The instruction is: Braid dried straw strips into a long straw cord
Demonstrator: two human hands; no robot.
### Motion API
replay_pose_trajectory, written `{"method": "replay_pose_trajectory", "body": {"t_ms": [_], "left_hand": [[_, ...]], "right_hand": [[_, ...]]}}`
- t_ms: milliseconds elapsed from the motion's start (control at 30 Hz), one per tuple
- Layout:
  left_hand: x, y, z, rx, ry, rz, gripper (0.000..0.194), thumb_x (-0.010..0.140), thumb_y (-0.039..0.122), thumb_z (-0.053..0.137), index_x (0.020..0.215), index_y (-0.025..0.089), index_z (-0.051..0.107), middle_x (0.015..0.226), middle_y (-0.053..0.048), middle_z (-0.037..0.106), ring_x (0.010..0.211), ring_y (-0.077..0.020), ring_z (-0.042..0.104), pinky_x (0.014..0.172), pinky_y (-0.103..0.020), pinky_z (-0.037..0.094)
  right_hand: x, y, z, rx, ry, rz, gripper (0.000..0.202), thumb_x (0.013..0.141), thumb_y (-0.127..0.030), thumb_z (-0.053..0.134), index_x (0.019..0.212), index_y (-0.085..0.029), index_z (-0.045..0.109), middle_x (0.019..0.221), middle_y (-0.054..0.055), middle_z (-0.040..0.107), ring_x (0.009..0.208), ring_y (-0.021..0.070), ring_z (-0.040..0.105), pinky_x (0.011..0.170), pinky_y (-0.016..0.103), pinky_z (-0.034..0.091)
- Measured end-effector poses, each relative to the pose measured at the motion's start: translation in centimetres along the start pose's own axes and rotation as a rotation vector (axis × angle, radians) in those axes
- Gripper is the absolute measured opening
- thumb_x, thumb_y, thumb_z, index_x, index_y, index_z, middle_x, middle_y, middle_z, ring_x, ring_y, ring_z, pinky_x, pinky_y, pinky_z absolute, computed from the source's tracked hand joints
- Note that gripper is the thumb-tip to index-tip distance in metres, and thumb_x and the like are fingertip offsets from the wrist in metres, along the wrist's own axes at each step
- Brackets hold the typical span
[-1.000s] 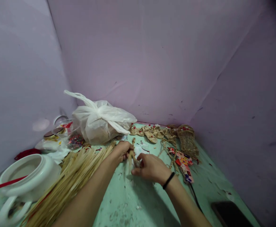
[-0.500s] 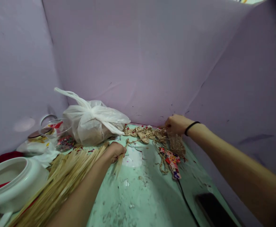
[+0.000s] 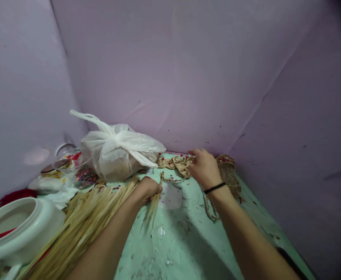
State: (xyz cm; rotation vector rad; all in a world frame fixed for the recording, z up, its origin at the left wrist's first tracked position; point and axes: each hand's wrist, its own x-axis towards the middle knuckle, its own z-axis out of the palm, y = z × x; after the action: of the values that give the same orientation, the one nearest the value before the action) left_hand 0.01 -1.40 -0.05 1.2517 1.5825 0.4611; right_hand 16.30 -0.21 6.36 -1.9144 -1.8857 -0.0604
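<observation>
My left hand [image 3: 151, 188] is closed around a small bundle of straw strips [image 3: 153, 212]. The bundle's tied end [image 3: 162, 177] sticks up past the fingers, and a thin cord runs from it to the right. My right hand [image 3: 204, 166], with a black band on the wrist, reaches over the right end of the braided straw pieces [image 3: 170, 162] with red beads. Its fingertips are partly hidden there, so whether they grip a piece cannot be told. A larger heap of straw strips [image 3: 97, 210] lies beside my left forearm.
Behind my left hand sits a knotted white plastic bag [image 3: 115, 155]. On the left are a white pot [image 3: 39, 229], a tub of coloured beads [image 3: 85, 177] and a red cloth [image 3: 17, 196]. A brown woven roll [image 3: 229, 173] stands against the purple wall [image 3: 170, 77].
My right hand has moved left from the brown roll to the braided pieces, and its forearm now covers the patterned item with the cable. My left hand keeps its hold on the straw bundle.
</observation>
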Motion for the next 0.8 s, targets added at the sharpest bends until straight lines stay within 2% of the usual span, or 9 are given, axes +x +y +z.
{"method": "replay_pose_trajectory", "body": {"t_ms": [67, 133, 233, 300, 400, 500, 567, 667, 800], "left_hand": [[0.1, -0.1, 0.0, -0.031, -0.015, 0.011, 0.019, 0.065, 0.015, 0.048, 0.047, 0.015, 0.042, 0.039, 0.001, 0.045, 0.030, -0.0057, 0.028, 0.034, -0.020, 0.019], [0.3, -0.3, 0.1, -0.011, -0.010, 0.027, 0.017, 0.065, 0.017, 0.048, 0.049, 0.015, 0.044, 0.041, 0.001, 0.046, 0.031, -0.0059, 0.028, 0.035, -0.020, 0.019], [0.7, -0.6, 0.1, 0.176, 0.065, 0.115, 0.014, 0.065, 0.021, 0.050, 0.052, 0.014, 0.050, 0.044, 0.000, 0.046, 0.037, -0.0080, 0.035, 0.039, -0.021, 0.024], [0.5, -0.6, 0.3, 0.401, 0.191, 0.205, 0.013, 0.064, 0.021, 0.050, 0.055, 0.014, 0.055, 0.051, -0.003, 0.052, 0.048, -0.0120, 0.047, 0.047, -0.021, 0.032], [-0.7, 0.1, 1.0, 0.689, 0.333, 0.297, 0.015, 0.066, 0.022, 0.050, 0.069, 0.014, 0.063, 0.071, -0.011, 0.060, 0.073, -0.0195, 0.056, 0.064, -0.025, 0.038], [-1.8, 0.9, 1.6, 0.796, 0.315, 0.332, 0.020, 0.067, 0.021, 0.051, 0.080, 0.014, 0.064, 0.081, -0.015, 0.061, 0.085, -0.0220, 0.056, 0.073, -0.027, 0.038], [-2.0, 1.3, 1.3, 0.800, 0.297, 0.331, 0.020, 0.067, 0.023, 0.051, 0.079, 0.014, 0.065, 0.080, -0.014, 0.062, 0.082, -0.0220, 0.057, 0.072, -0.027, 0.038], [-1.2, 1.3, -0.6, 0.697, 0.264, 0.291, 0.020, 0.067, 0.029, 0.051, 0.067, 0.014, 0.064, 0.068, -0.011, 0.062, 0.067, -0.0192, 0.057, 0.061, -0.025, 0.038], [0.2, 1.0, -2.4, 0.301, 0.292, 0.173, 0.016, 0.065, 0.022, 0.050, 0.060, 0.011, 0.060, 0.052, -0.005, 0.056, 0.045, -0.0102, 0.046, 0.046, -0.021, 0.032]], "right_hand": [[-1.9, -1.4, 1.5, 0.348, -0.340, 0.122, 0.020, 0.066, -0.009, 0.047, 0.078, -0.011, 0.063, 0.066, 0.008, 0.061, 0.068, 0.0163, 0.058, 0.059, 0.022, 0.043], [-3.2, -2.2, 3.8, 0.670, -0.601, 0.353, 0.013, 0.069, -0.013, 0.047, 0.067, -0.011, 0.060, 0.055, 0.005, 0.058, 0.052, 0.0129, 0.055, 0.049, 0.021, 0.043], [-3.9, -2.5, 7.4, 0.916, -0.586, 0.496, 0.016, 0.071, -0.020, 0.048, 0.057, -0.014, 0.051, 0.045, 0.000, 0.052, 0.039, 0.0098, 0.049, 0.040, 0.021, 0.042], [-3.7, -2.4, 8.8, 0.977, -0.555, 0.525, 0.020, 0.071, -0.024, 0.050, 0.053, -0.015, 0.049, 0.042, -0.001, 0.050, 0.035, 0.0094, 0.046, 0.038, 0.021, 0.041], [-3.3, -2.3, 9.6, 0.970, -0.523, 0.511, 0.022, 0.066, -0.025, 0.056, 0.048, -0.015, 0.048, 0.037, -0.002, 0.048, 0.031, 0.0084, 0.042, 0.033, 0.019, 0.035], [-3.0, -2.4, 9.4, 0.987, -0.520, 0.541, 0.022, 0.063, -0.017, 0.057, 0.044, -0.015, 0.045, 0.033, -0.004, 0.043, 0.029, 0.0061, 0.037, 0.031, 0.017, 0.030], [-2.9, -2.3, 9.0, 1.052, -0.560, 0.572, 0.022, 0.064, -0.012, 0.055, 0.044, -0.015, 0.044, 0.032, -0.005, 0.041, 0.029, 0.0050, 0.036, 0.032, 0.016, 0.030], [-2.8, -2.0, 8.5, 1.132, -0.640, 0.568, 0.019, 0.068, -0.013, 0.052, 0.049, -0.013, 0.048, 0.034, -0.004, 0.043, 0.029, 0.0037, 0.034, 0.031, 0.015, 0.027], [-2.8, -1.7, 8.2, 1.093, -0.657, 0.529, 0.020, 0.070, -0.015, 0.051, 0.050, -0.013, 0.048, 0.030, -0.007, 0.036, 0.026, 0.0024, 0.025, 0.029, 0.015, 0.016]]}}
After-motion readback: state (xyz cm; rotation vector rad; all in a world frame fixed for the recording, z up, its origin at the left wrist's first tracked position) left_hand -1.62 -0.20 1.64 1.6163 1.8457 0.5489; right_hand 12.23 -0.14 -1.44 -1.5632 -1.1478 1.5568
